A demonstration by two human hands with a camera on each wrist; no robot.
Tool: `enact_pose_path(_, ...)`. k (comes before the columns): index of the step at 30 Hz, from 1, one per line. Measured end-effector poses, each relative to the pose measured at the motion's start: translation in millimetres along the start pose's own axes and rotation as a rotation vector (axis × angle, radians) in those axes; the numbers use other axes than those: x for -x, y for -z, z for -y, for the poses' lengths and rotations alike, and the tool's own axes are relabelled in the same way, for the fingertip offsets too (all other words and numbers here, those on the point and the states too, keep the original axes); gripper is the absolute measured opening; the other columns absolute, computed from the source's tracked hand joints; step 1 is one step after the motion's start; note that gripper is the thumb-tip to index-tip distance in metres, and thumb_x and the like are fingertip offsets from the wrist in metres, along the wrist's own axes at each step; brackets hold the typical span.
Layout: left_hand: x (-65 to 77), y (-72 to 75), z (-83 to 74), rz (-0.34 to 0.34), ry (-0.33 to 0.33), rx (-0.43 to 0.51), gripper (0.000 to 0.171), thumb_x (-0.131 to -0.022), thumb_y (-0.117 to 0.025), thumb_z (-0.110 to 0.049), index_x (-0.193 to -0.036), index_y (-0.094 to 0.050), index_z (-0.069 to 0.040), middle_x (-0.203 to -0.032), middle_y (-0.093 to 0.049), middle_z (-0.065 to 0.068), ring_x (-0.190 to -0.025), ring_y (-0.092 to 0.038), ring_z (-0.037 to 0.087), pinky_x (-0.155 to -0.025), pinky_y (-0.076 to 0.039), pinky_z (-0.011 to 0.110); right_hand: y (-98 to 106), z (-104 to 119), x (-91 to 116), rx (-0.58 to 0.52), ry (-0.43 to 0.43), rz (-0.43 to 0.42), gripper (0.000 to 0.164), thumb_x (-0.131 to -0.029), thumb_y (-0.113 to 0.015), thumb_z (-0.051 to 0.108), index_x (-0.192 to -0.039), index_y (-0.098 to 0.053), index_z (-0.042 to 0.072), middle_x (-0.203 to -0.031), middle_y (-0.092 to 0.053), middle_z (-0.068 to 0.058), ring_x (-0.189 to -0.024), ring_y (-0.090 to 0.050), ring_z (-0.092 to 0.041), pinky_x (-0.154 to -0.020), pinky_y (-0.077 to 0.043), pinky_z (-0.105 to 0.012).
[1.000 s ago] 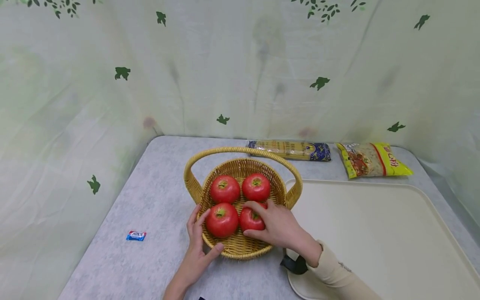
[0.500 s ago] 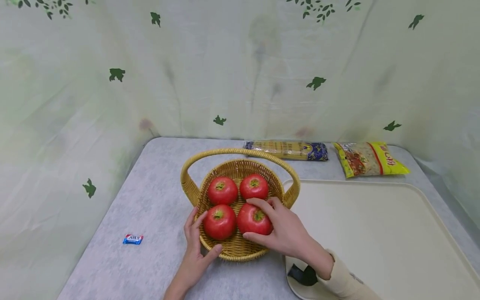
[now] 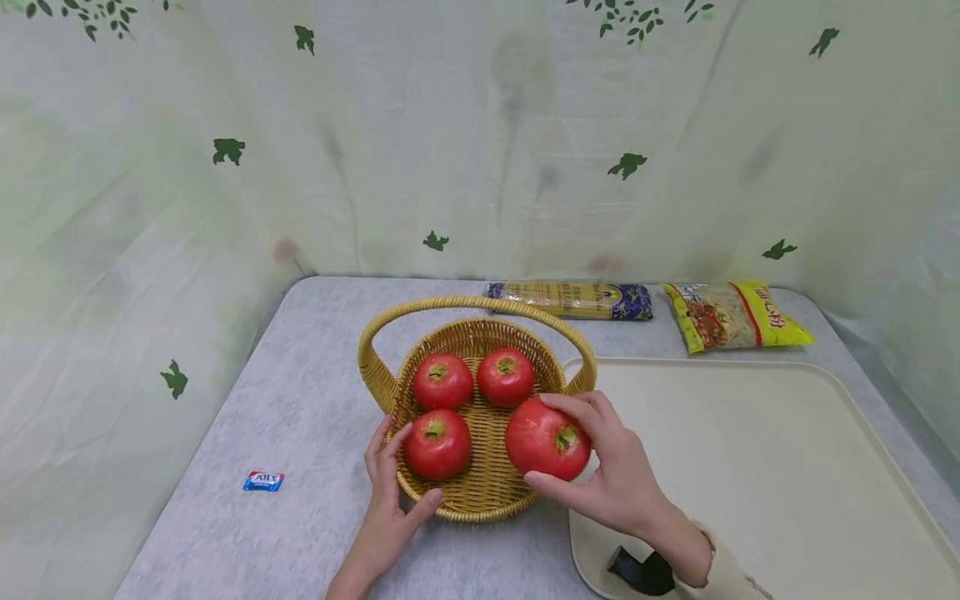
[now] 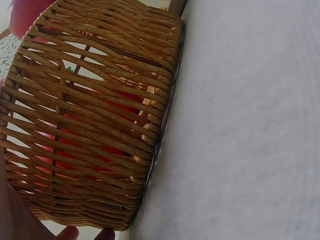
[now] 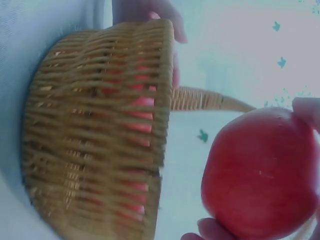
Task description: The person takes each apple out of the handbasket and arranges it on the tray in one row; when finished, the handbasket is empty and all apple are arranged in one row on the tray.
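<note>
A wicker basket point(image 3: 487, 507) with a tall arched handle point(image 3: 480, 302) stands on the table. My left hand point(image 3: 390, 500) holds its near left rim, thumb and fingers spread along the edge; some fingertips point(image 4: 105, 234) show at the basket's side in the left wrist view. Three red apples point(image 3: 438, 444) lie inside on the left and at the back. My right hand point(image 3: 618, 475) grips another apple point(image 3: 543, 442) between thumb and fingers. In the right wrist view this apple point(image 5: 260, 175) is up past the rim, apart from the woven wall point(image 5: 95, 135).
A large cream tray point(image 3: 735, 450) lies to the right, with a black strap point(image 3: 637, 573) near my right wrist over its corner. Behind are a long noodle packet point(image 3: 570, 300) and a yellow food bag point(image 3: 735, 317). A small wrapped candy point(image 3: 263, 481) lies at left.
My right hand has lifted the near right apple out of its place and carried it up and rightward toward the basket's rim. The left hand stays at the rim.
</note>
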State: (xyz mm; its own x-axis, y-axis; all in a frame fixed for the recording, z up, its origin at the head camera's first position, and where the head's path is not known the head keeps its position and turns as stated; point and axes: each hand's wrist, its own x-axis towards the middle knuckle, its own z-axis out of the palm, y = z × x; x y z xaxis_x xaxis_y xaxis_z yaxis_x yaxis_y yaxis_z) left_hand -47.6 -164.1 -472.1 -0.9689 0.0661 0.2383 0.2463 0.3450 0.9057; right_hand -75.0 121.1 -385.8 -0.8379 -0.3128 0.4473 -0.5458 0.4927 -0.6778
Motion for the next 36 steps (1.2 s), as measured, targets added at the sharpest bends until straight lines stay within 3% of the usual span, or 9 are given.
enact_pose_path(9,-0.2,-0.1,1.0,0.001,-0.008,0.000,0.079,-0.083,-0.070,-0.012,-0.148,-0.025,-0.017,-0.153,0.006,-0.001,-0.138,-0.002,0.034,-0.095,-0.016,0.070,28,-13,19,-0.040,-0.048,-0.052,0.079,-0.064,-0.089,0.018,-0.132,-0.049,0.021,-0.118,-0.048,0.004,-0.105,-0.051,-0.016,-0.070,-0.053,-0.031)
enact_pose_path(16,-0.7,0.4,0.7,0.006,-0.006,0.008,0.079,-0.084,-0.069,-0.012,-0.148,-0.025,-0.021,-0.153,0.006,-0.003,-0.138,-0.001,0.032,-0.095,-0.015,0.071,42,-31,29,0.064,-0.103,-0.107,0.080,-0.061,-0.090,0.015,-0.130,-0.049,0.017,-0.122,-0.049,0.002,-0.106,-0.049,-0.015,-0.067,-0.053,-0.029)
enact_pose_path(24,-0.8,0.6,0.3,0.009,-0.011,0.011,0.081,-0.082,-0.070,-0.011,-0.148,-0.025,-0.021,-0.153,0.006,-0.001,-0.138,-0.002,0.033,-0.095,-0.015,0.071,43,-52,38,0.187,-0.206,-0.103,0.075,-0.063,-0.090,0.025,-0.128,-0.051,0.021,-0.115,-0.049,0.002,-0.101,-0.049,-0.016,-0.065,-0.052,-0.031)
enact_pose_path(30,-0.7,0.5,-1.1,0.003,-0.011,0.036,0.082,-0.081,-0.071,-0.009,-0.148,-0.025,-0.022,-0.153,0.006,-0.001,-0.138,-0.002,0.032,-0.095,-0.015,0.070,40,-62,42,0.263,-0.327,-0.034,0.071,-0.067,-0.084,0.045,-0.126,-0.051,0.027,-0.109,-0.047,-0.004,-0.097,-0.053,-0.028,-0.065,-0.053,-0.045)
enact_pose_path(36,-0.7,0.5,-0.6,0.008,-0.004,0.040,0.082,-0.081,-0.071,-0.009,-0.148,-0.025,-0.022,-0.153,0.006,-0.001,-0.138,-0.002,0.032,-0.095,-0.015,0.071,38,-69,45,0.324,-0.405,0.038,0.072,-0.067,-0.079,0.056,-0.127,-0.049,0.028,-0.108,-0.047,-0.007,-0.091,-0.056,-0.032,-0.065,-0.052,-0.047)
